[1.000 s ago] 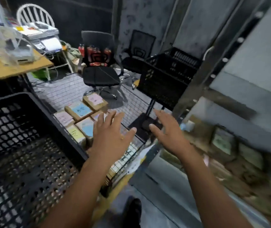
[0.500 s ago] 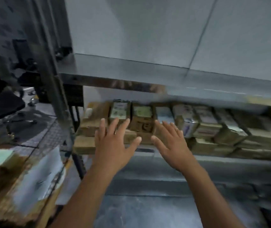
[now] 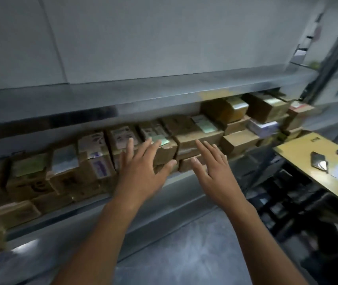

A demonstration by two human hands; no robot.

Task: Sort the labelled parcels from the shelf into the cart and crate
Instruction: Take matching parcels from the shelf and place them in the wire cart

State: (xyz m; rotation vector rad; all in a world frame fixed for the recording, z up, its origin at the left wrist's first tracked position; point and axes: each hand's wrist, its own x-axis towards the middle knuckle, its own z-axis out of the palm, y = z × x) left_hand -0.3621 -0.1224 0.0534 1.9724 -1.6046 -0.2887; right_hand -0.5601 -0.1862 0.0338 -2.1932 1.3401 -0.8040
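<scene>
L hand [image 3: 141, 171] & R hand [image 3: 215, 171] empty, fingers splayed, at shelf [image 3: 122, 95] front; prob. to flank one parcel [image 3: 186, 128].

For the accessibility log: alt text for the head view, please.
The left hand and right hand, fingers straight, reach toward a row of labelled cardboard parcels on a metal shelf. A yellow tabletop sits at the right edge.

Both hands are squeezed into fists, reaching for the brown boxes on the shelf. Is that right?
Not quite. The hands are not fists: the left hand and the right hand are open, fingers spread. They do reach toward the brown boxes on the shelf. The head view shows it.
</scene>
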